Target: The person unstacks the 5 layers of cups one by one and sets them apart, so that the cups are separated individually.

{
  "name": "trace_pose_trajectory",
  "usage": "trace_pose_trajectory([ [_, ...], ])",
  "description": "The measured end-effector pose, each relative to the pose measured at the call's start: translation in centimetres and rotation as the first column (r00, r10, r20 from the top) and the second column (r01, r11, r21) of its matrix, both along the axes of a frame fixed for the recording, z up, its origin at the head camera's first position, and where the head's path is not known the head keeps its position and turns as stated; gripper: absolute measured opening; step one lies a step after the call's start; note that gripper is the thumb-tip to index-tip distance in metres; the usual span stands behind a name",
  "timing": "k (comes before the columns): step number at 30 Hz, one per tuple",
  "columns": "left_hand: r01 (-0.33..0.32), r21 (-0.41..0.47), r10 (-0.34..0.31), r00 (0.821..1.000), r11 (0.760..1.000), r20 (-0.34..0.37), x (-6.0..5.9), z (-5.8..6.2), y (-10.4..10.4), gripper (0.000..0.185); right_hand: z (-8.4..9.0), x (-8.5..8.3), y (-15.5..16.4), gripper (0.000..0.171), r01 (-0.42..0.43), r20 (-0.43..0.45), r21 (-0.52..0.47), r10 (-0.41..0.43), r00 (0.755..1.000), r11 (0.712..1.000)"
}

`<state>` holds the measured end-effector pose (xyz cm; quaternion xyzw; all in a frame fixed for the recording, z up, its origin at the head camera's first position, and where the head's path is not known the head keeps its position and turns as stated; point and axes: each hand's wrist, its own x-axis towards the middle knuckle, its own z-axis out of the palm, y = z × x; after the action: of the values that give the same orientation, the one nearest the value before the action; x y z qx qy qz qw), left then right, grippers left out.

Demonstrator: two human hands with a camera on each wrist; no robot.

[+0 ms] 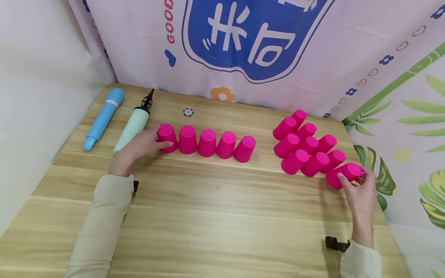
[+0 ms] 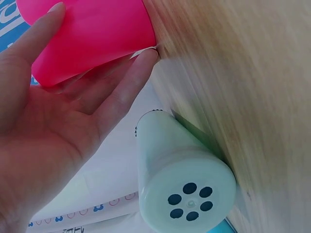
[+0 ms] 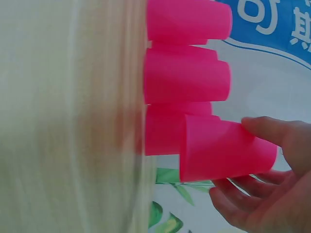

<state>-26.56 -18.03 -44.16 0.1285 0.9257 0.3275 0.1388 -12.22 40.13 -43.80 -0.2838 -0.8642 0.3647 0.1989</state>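
Five pink cups stand upside down in a row at the middle of the table. My left hand (image 1: 144, 141) holds the leftmost pink cup (image 1: 167, 136), thumb in front and fingers behind; in the left wrist view this cup (image 2: 102, 39) stands on the table. At the right, my right hand (image 1: 361, 191) grips another upside-down pink cup (image 1: 342, 177) between thumb and fingers. The right wrist view shows that cup (image 3: 223, 150) lifted a little off the tabletop, beside a cluster of several upside-down pink cups (image 1: 294, 161).
Left of the row lie a pale green hand pump (image 1: 133, 125) with a black nozzle and a blue tube-shaped pump (image 1: 104, 117). A small round chip (image 1: 188, 112) lies behind the row. The wooden table (image 1: 215, 216) meets a printed cloth (image 1: 139, 46) at the back.
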Motion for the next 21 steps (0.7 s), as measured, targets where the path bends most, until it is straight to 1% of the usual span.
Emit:
trace_pose_trajectory([
  [2, -0.004, 0.002, 0.004, 1.0, 1.0, 0.008, 0.0, -0.1, 0.0, 0.065, -0.4, -0.4, 0.2, 0.07, -0.042, 0.06, 0.008, 0.041, 0.997, 0.999],
  [4, -0.009, 0.005, 0.009, 1.0, 1.0, 0.016, 0.0, -0.1, 0.0, 0.066, -0.7, -0.7, 0.5, 0.07, -0.08, 0.093, 0.011, 0.079, 0.993, 0.997],
  [6, -0.011, 0.008, 0.01, 1.0, 1.0, 0.026, 0.1, -0.2, 0.0, 0.068, -1.0, -0.9, 0.7, 0.069, -0.101, 0.111, 0.01, 0.099, 0.989, 0.995],
  [9, -0.011, 0.008, 0.011, 0.999, 1.0, 0.032, 0.0, -0.2, 0.0, 0.07, -1.5, -1.1, 1.0, 0.069, -0.105, 0.121, -0.006, 0.105, 0.987, 0.994],
  [15, -0.015, 0.007, 0.015, 1.0, 1.0, 0.014, -0.1, -0.1, 0.1, 0.066, -2.0, -1.3, 1.3, 0.071, -0.104, 0.112, -0.036, 0.107, 0.988, 0.994],
  [19, -0.016, 0.009, 0.016, 1.0, 1.0, 0.005, 0.0, 0.1, 0.0, 0.063, -1.5, -1.1, 1.1, 0.078, -0.1, 0.084, -0.079, 0.106, 0.991, 0.992],
  [21, -0.017, 0.008, 0.017, 1.0, 1.0, 0.006, 0.0, 0.1, -0.1, 0.063, -1.0, -0.9, 0.8, 0.079, -0.08, 0.043, -0.088, 0.084, 0.996, 0.993],
])
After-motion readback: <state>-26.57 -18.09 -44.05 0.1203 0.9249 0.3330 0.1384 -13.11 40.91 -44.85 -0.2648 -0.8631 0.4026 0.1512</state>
